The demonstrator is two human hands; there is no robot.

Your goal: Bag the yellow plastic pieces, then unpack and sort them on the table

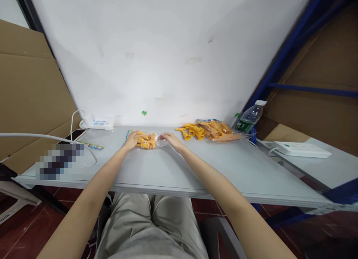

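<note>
A clear plastic bag [147,141] of yellow plastic horns lies on the grey table, with a coloured header at its left end. My left hand [131,140] is closed over that left end, thumb and fingers on the plastic. At the opposite end, my right hand [171,140] has its fingers bent together on the clear, crinkled film. Just right of it sit several loose yellow horns [187,134], their flared ends facing me. Beside those lies another clear bag [219,131], also full of horns.
A water bottle [250,117] leans at the back right, near a white power strip [303,149] on the adjoining surface. To the left are a phone [73,136], a coloured strip [92,145], a white cable [50,136] and another power strip [97,123]. A white wall [173,65] rises behind.
</note>
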